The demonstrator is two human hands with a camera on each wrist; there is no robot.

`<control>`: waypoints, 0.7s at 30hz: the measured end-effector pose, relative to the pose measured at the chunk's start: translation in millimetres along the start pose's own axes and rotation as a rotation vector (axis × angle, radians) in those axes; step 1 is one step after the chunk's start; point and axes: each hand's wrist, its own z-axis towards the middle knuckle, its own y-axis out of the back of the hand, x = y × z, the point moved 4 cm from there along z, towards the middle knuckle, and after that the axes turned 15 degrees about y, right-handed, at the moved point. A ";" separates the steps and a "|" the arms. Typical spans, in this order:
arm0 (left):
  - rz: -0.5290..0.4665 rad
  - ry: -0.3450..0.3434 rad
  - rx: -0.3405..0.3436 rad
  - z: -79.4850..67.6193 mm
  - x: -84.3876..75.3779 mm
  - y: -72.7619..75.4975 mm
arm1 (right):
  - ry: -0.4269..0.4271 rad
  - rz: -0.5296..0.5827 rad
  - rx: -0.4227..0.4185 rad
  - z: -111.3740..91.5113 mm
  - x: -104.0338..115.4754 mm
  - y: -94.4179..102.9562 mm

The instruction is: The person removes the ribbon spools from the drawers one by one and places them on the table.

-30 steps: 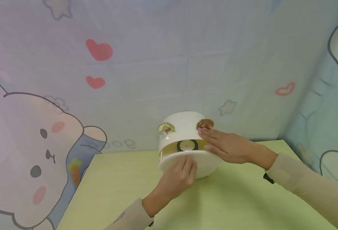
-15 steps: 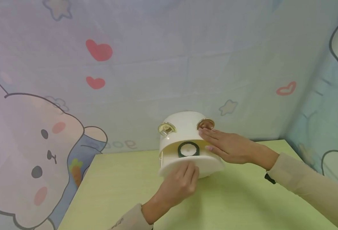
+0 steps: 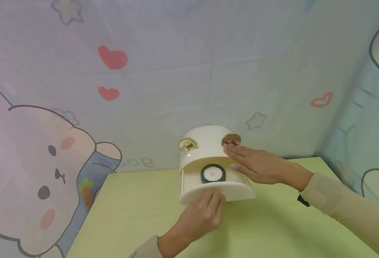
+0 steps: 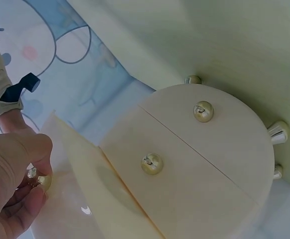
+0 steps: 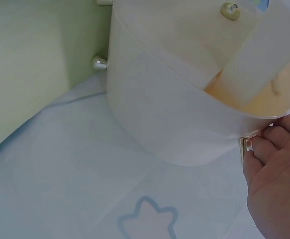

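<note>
A white round-fronted drawer box [image 3: 209, 138] stands on the table, with gold-rimmed feet-like fittings on its upper side. My left hand [image 3: 202, 213] pinches the gold knob [image 4: 45, 181] of the top drawer [image 3: 241, 192], which is pulled partway out. Inside the drawer is a round spool [image 3: 213, 173] with a dark green rim and a white middle. My right hand [image 3: 260, 165] rests its extended fingers on the box top, beside the right-hand gold fitting [image 3: 230, 139]. Two lower drawer fronts with gold knobs [image 4: 152, 163] are flush in the left wrist view.
The box stands near the far edge of the pale green table [image 3: 138, 200]. Behind it hangs a printed cloth [image 3: 163, 89] with hearts and a rabbit, and another printed cloth [image 3: 354, 143] flanks the right side.
My left hand has drawn the top drawer outward, toward me, and more of the spool shows inside. My right hand stays nearly still on the box.
</note>
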 end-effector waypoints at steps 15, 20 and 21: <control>-0.036 -0.021 -0.043 0.8 -6.1 18.1 | -0.004 -0.003 -0.008 -1.0 -0.8 -0.2; -0.031 -0.027 -0.019 -6.2 -9.7 16.1 | -0.016 0.005 -0.008 -0.1 -0.7 0.0; -0.034 -0.027 -0.015 -6.9 -9.9 17.0 | -0.017 0.004 -0.008 -0.1 -0.7 -0.2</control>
